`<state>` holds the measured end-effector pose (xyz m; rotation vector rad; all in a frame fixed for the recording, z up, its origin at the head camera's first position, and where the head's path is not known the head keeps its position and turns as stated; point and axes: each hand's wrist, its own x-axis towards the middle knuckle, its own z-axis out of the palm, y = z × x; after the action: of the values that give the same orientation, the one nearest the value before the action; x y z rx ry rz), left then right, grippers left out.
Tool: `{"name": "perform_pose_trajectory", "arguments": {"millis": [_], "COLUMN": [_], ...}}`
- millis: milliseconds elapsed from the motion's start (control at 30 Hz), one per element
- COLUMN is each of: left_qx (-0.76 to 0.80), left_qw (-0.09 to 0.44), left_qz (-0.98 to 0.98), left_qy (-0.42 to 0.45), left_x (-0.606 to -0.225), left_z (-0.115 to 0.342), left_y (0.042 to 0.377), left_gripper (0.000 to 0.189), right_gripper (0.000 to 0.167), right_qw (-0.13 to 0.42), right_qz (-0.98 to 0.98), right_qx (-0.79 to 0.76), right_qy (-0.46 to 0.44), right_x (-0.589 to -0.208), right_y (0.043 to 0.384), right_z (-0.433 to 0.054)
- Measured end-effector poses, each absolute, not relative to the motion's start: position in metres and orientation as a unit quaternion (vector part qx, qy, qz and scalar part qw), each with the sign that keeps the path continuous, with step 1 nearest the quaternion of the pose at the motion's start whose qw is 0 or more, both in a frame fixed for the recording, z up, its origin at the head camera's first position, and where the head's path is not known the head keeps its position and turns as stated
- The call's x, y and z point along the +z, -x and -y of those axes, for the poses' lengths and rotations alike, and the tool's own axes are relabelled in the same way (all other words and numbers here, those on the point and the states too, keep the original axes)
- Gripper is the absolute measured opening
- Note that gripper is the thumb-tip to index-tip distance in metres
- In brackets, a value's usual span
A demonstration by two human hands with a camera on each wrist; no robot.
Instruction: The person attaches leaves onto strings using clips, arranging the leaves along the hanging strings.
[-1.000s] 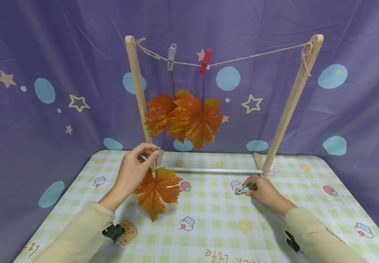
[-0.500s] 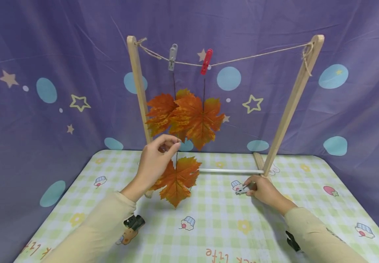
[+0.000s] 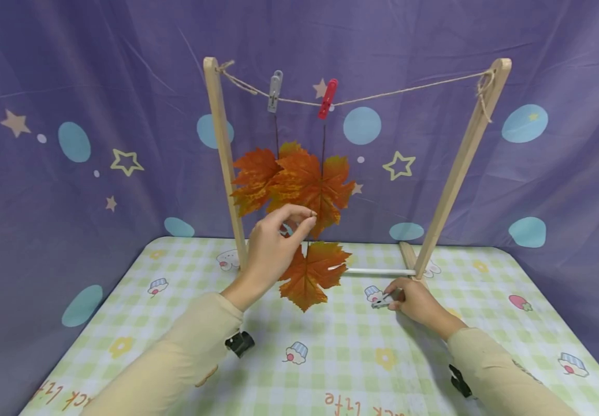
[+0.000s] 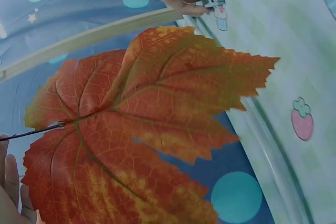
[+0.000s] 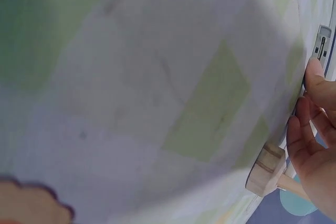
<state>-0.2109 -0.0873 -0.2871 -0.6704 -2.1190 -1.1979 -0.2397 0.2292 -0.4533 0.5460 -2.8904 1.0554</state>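
My left hand (image 3: 273, 245) pinches the thin stem of an orange maple leaf (image 3: 309, 274), which hangs below the fingers over the table. That leaf (image 4: 136, 108) fills much of the left wrist view, its dark stem running to the fingers at the left edge. My right hand (image 3: 419, 300) grips a grey clothespin (image 3: 382, 301) between thumb and fingers, low over the table at the right. In the right wrist view the clothespin (image 5: 321, 45) sticks out past the thumb. Two more maple leaves (image 3: 304, 179) hang behind my left hand, overlapping each other.
A twine line (image 3: 393, 91) sags between two wooden posts, the left post (image 3: 221, 127) and the right post (image 3: 460, 167). On it sit a grey clothespin (image 3: 275, 92) and a red clothespin (image 3: 327, 99). A white rod (image 3: 377, 271) joins the posts low down, above the checkered tablecloth (image 3: 351, 346).
My left hand has moved right and slightly up, carrying the maple leaf from beside the left post to in front of the hanging leaves. The right hand and its clothespin have stayed put.
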Motion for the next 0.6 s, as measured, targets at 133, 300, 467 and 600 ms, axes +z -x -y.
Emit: {"name": "perform_pose_trajectory", "arguments": {"millis": [133,300,467,600], "left_qx": [-0.458,-0.463,-0.453,-0.464], "left_qw": [0.31,0.309,0.323,0.325], "left_qz": [0.79,0.781,0.777,0.767], "left_qy": [0.266,0.282,0.295,0.303], "left_x": [-0.283,-0.278,-0.273,-0.268], "left_z": [0.076,0.062,0.048,0.038], "left_y": [0.214,0.217,0.22,0.222], "left_gripper": [0.013,0.012,0.012,0.012], "right_gripper": [0.022,0.022,0.022,0.022], "right_qw": [0.019,0.028,0.028,0.026], "right_qz": [0.923,0.924,0.926,0.925], "right_qx": [0.338,0.334,0.328,0.331], "right_qy": [-0.182,-0.185,-0.182,-0.185], "right_x": [-0.455,-0.456,-0.455,-0.455], "right_y": [0.241,0.242,0.241,0.241], "right_z": [-0.23,-0.23,-0.23,-0.231]}}
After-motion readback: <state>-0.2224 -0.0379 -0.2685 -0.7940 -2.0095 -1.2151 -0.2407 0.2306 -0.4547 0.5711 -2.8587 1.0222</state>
